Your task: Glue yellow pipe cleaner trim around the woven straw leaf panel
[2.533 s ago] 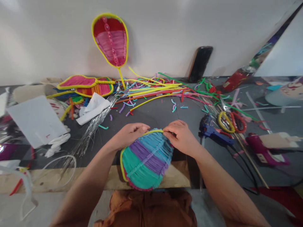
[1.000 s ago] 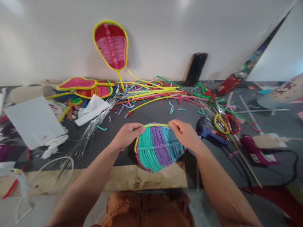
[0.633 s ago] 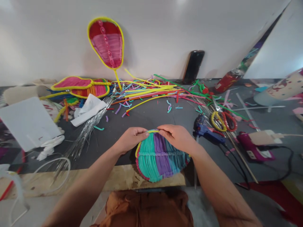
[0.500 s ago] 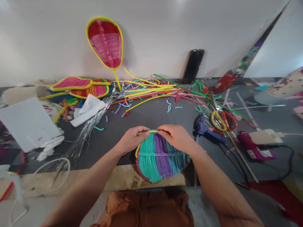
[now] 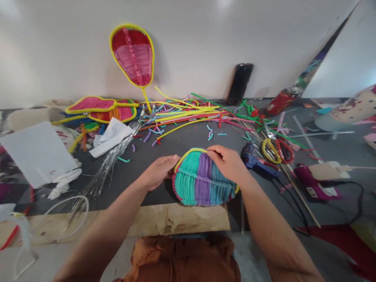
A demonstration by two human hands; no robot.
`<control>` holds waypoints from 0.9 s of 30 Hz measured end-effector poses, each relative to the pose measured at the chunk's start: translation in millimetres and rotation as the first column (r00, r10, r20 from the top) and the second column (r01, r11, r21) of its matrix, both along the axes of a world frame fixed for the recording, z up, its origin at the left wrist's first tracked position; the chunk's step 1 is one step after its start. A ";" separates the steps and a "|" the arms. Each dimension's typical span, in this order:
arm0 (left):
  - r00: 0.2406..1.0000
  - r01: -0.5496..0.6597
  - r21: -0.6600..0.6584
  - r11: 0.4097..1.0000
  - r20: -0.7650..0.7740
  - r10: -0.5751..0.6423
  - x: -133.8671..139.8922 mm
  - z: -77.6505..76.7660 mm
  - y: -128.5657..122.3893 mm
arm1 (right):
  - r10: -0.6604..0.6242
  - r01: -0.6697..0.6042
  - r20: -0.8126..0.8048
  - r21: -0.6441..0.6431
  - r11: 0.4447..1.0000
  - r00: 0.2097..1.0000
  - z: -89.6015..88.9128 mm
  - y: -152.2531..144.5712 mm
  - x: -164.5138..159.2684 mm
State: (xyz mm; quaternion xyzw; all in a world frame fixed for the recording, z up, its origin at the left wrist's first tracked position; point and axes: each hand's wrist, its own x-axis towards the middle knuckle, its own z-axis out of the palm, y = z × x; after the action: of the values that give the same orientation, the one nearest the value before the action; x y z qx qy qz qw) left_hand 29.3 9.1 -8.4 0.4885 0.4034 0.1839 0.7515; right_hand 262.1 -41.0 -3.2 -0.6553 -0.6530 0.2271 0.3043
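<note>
A rounded panel of pipe cleaners (image 5: 202,182), striped teal, purple and blue, is held up over the near edge of the table. A yellow pipe cleaner (image 5: 195,150) runs along its upper rim, and pink edging shows at the lower left. My left hand (image 5: 161,170) pinches the panel's left rim between thumb and fingers. At the top right, my right hand (image 5: 227,162) has its fingers closed on the rim by the yellow strip. Its palm side and the rim under it are partly hidden.
Loose pipe cleaners (image 5: 188,113) lie across the back. To the right are a blue glue gun (image 5: 258,164), scissors (image 5: 276,150), a red can (image 5: 283,102) and a phone (image 5: 240,83). Paper (image 5: 37,152) and silvery strands (image 5: 113,152) lie left. A pink-and-red paddle shape (image 5: 132,56) leans upright behind.
My hands have moved apart along the rim, the left one down and leftward, the right one slightly right and up. The panel has turned and risen, showing more of its yellow edge.
</note>
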 end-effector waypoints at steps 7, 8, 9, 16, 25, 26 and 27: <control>1.000 -0.009 0.019 1.000 -0.024 0.009 -2.0 3.1 2.2 | -0.094 0.093 0.005 0.026 0.995 0.996 -4.5 2.2 4.4; 0.999 -0.017 0.035 0.999 -0.030 0.018 -1.2 2.5 2.0 | -0.093 0.093 0.004 0.030 0.995 0.996 -4.5 2.1 3.6; 0.999 -0.028 0.050 0.998 -0.036 0.029 -0.3 1.9 1.7 | -0.092 0.092 0.003 0.032 0.995 0.996 -4.5 2.2 2.7; 0.995 -0.060 0.126 0.990 -0.070 0.070 2.8 -1.2 2.4 | -0.087 0.087 -0.016 -0.008 0.996 0.996 -6.2 2.5 1.9; 0.915 -0.404 0.097 0.910 0.045 0.401 -15.3 3.3 28.9 | -0.242 0.388 -0.441 0.278 0.878 0.864 -4.3 4.8 30.6; 0.894 -0.448 0.087 0.890 0.076 0.442 -16.3 4.3 30.9 | -0.260 0.426 -0.470 0.291 0.857 0.843 -4.8 5.9 31.6; 0.874 -0.482 0.075 0.873 0.102 0.475 -16.7 4.9 32.4 | -0.274 0.454 -0.494 0.291 0.842 0.825 -5.4 6.9 32.0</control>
State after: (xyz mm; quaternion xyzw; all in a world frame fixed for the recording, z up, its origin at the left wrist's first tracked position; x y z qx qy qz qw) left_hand 12.6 41.5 -3.5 0.4022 0.4718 0.4031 0.6731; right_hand 294.1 -34.1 -8.6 -0.6270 -0.4601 0.1660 0.6063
